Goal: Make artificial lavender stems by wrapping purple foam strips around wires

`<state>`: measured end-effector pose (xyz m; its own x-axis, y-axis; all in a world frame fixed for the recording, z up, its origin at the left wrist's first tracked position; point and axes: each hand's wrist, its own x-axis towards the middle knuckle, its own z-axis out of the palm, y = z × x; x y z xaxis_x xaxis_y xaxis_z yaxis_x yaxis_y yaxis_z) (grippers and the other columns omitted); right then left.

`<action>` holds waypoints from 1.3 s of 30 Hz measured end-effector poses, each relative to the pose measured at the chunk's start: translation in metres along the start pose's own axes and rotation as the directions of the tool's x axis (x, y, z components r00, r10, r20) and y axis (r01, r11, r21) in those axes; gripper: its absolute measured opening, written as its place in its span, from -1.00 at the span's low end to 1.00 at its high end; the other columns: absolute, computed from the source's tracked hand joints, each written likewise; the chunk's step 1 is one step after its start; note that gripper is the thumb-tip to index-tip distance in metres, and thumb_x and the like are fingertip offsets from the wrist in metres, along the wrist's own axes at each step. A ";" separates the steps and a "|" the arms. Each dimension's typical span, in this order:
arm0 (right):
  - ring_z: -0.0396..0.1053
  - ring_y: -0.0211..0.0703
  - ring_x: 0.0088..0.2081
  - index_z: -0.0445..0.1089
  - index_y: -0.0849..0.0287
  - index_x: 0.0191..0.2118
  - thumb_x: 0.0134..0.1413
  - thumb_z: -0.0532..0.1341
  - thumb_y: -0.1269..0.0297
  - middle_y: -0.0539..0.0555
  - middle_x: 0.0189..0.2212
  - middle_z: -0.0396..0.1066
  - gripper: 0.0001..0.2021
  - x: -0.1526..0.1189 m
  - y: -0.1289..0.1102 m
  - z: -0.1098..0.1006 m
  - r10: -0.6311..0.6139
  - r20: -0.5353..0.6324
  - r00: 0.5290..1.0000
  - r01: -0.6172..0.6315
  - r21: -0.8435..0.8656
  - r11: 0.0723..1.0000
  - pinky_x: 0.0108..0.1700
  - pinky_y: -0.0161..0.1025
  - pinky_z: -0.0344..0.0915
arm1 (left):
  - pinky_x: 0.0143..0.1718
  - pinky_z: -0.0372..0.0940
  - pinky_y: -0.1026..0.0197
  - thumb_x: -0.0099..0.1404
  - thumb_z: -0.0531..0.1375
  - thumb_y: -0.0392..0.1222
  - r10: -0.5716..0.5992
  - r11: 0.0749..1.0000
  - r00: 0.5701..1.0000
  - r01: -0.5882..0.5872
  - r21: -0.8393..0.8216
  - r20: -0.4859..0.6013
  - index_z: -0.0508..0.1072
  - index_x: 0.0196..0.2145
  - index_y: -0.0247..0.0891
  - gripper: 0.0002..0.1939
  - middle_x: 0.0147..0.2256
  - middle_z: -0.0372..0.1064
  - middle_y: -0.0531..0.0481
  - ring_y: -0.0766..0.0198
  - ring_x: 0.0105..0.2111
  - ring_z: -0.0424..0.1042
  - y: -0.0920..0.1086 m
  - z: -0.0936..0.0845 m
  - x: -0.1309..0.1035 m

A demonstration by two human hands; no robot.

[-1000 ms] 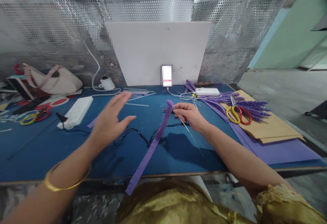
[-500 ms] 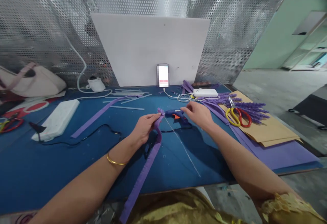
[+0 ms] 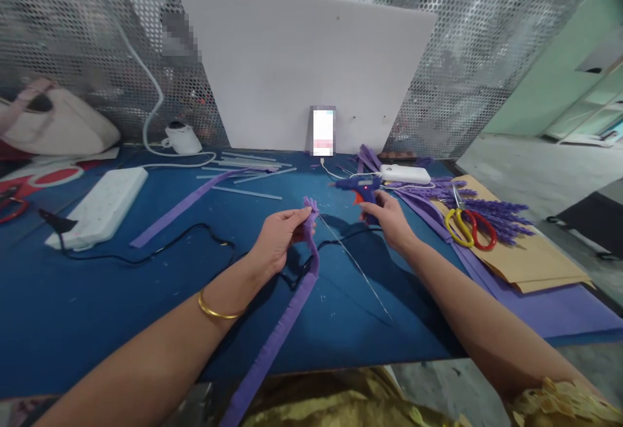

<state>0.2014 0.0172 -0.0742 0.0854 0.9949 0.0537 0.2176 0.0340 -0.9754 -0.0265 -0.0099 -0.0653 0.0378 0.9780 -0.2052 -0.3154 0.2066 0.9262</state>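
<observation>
Pinched in my left hand [image 3: 280,235] is the fringed end of a purple paper strip [image 3: 292,313], gathered round the top of a thin wire [image 3: 355,261]. The strip's long tail hangs down past the table's front edge. The wire slants down to the right, its far end free. My right hand [image 3: 387,216] is wrapped round the handle of a blue glue gun [image 3: 357,185] with an orange trigger. The gun is lifted off the table, its nozzle pointing left, a little above and right of the fringed end and apart from it.
Glue sticks [image 3: 248,190] and another purple strip [image 3: 180,209] lie behind my left hand. A black cord crosses the table near a white power strip [image 3: 104,203]. At right are scissors [image 3: 470,226], purple lavender-like stems [image 3: 501,213] and brown paper [image 3: 530,268]. A phone [image 3: 322,132] leans on a white board.
My right hand has taken hold of the glue gun and raised it from the table. My left hand still pinches the strip and wire. The view has tilted down slightly.
</observation>
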 end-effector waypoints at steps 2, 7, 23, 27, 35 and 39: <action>0.33 -0.27 -0.53 0.38 0.16 -0.25 -0.16 0.35 0.15 -0.02 -0.44 0.42 -0.68 -0.003 -0.006 0.000 -0.093 0.005 0.996 0.090 0.203 0.975 -0.45 -0.28 0.22 | -0.46 0.33 0.27 -0.18 0.51 0.06 0.031 0.999 1.000 -0.031 -0.009 -0.006 0.61 -0.47 -0.35 -0.57 -0.54 0.46 -0.01 0.35 -0.54 0.38 0.001 -0.001 0.001; 0.25 -0.35 -0.65 0.43 0.20 -0.27 0.01 0.32 0.05 0.05 -0.39 0.48 -0.70 -0.016 -0.017 0.000 -0.216 0.045 0.975 0.199 0.245 0.949 -0.57 -0.28 0.14 | -0.42 0.33 0.26 -0.20 0.51 0.06 0.067 0.998 0.997 -0.068 -0.018 -0.039 0.60 -0.49 -0.34 -0.58 -0.56 0.44 0.00 0.36 -0.55 0.35 0.004 -0.003 0.002; 0.19 -0.24 -0.47 0.32 0.15 -0.36 0.12 0.29 0.00 -0.01 -0.49 0.28 -0.69 -0.052 -0.023 0.007 -0.376 0.325 0.868 0.460 -0.240 0.855 -0.41 -0.26 0.15 | -0.51 0.16 0.32 -0.10 0.47 0.03 0.118 0.993 0.989 -0.117 0.020 -0.090 0.58 -0.53 -0.31 -0.66 -0.56 0.42 0.01 0.39 -0.55 0.28 0.006 -0.007 0.002; 0.13 -0.27 -0.48 0.27 0.15 -0.38 0.13 0.27 0.00 -0.04 -0.51 0.22 -0.68 -0.054 -0.027 0.009 -0.378 0.325 0.867 0.472 -0.294 0.831 -0.41 -0.27 0.09 | -0.50 0.14 0.31 -0.11 0.47 0.03 0.121 0.993 0.989 -0.119 0.022 -0.086 0.59 -0.53 -0.32 -0.66 -0.56 0.41 0.02 0.38 -0.54 0.27 0.006 -0.005 0.001; 0.09 -0.27 -0.51 0.23 0.13 -0.42 0.12 0.27 -0.03 -0.06 -0.55 0.17 -0.65 -0.054 -0.029 0.010 -0.374 0.303 0.876 0.467 -0.346 0.814 -0.43 -0.27 0.07 | -0.47 0.13 0.29 -0.07 0.46 0.03 0.156 0.987 0.985 -0.154 0.042 -0.074 0.58 -0.55 -0.30 -0.68 -0.58 0.38 0.04 0.38 -0.54 0.25 0.008 -0.003 -0.002; 0.11 -0.27 -0.50 0.23 0.12 -0.42 0.12 0.27 -0.03 -0.04 -0.53 0.21 -0.65 -0.055 -0.030 0.011 -0.369 0.308 0.877 0.464 -0.345 0.816 -0.43 -0.27 0.07 | -0.45 0.15 0.28 -0.07 0.46 0.03 0.153 0.988 0.986 -0.151 0.043 -0.072 0.59 -0.53 -0.31 -0.68 -0.57 0.39 0.03 0.37 -0.54 0.26 0.007 -0.004 -0.001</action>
<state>0.1797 -0.0378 -0.0503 -0.3049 0.8892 0.3412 0.5527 0.4570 -0.6969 -0.0321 -0.0098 -0.0597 -0.0789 0.9934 -0.0828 -0.2764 0.0580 0.9593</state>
